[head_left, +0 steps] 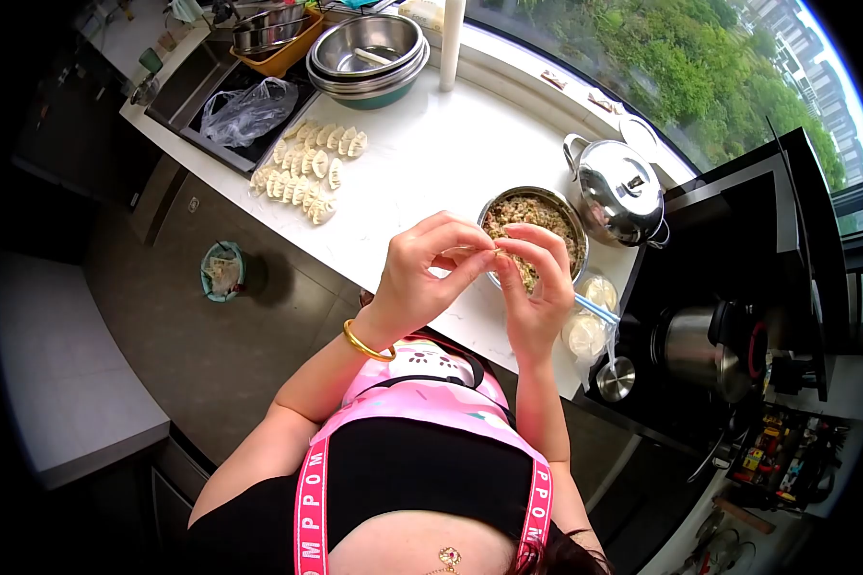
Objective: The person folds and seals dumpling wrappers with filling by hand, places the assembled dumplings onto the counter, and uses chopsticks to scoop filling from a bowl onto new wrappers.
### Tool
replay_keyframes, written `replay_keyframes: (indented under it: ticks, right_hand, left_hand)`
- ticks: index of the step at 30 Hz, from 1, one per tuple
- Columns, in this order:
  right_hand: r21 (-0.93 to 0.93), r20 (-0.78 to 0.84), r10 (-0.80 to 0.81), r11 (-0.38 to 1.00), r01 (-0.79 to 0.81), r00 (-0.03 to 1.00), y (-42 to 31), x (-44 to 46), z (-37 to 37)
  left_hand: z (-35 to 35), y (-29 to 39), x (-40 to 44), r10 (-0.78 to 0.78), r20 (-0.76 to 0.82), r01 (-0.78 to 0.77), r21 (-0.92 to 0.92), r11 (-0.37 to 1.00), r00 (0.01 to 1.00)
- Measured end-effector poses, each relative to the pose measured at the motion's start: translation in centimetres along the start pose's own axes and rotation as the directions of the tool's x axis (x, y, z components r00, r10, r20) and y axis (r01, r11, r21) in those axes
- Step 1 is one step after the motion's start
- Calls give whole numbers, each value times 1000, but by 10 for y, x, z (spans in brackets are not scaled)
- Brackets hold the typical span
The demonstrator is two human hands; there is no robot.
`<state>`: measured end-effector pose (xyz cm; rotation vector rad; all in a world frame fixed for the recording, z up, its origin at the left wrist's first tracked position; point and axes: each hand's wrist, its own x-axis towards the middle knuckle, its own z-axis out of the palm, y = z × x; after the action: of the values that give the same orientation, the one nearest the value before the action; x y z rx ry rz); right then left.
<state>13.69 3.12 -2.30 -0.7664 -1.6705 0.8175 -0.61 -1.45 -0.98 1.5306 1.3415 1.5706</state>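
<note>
My left hand (433, 268), with a gold bangle at its wrist, is raised over the counter with its fingertips pinched together. Opposite it, my right hand (537, 287) is pinched too, and the fingertips of both meet. What they hold between them is mostly hidden; a small pale edge shows. Just behind and partly under my right hand is a metal bowl (579, 222) of minced filling (529, 209). Pale-blue chopsticks (596, 309) stick out beside that hand. Rows of pleated dumplings (302, 163) lie on the white counter to the left.
Round wrappers (585, 335) in plastic lie near the counter's right edge. A lidded steel pot (621, 192) stands behind the filling. Stacked bowls (366, 57) and a plastic bag (249, 113) are at the back left. Another pot (700, 343) sits on the black stove. A small bin (222, 272) stands on the floor.
</note>
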Motion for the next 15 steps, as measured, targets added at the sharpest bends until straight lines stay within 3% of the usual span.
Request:
replay_keyframes:
  ticks: [6, 9, 15]
  right_hand:
    - [-57, -41, -68, 996, 66, 997, 5, 0, 6]
    - [-122, -52, -106, 988, 99, 993, 6, -1, 9]
    - [-55, -139, -89, 995, 82, 986, 10, -1, 13]
  left_hand:
    - [8, -1, -3, -104, -67, 95, -133, 987, 992]
    - [5, -1, -3, -95, -28, 92, -94, 991, 995]
    - [4, 4, -2, -92, 43, 91, 19, 996, 995]
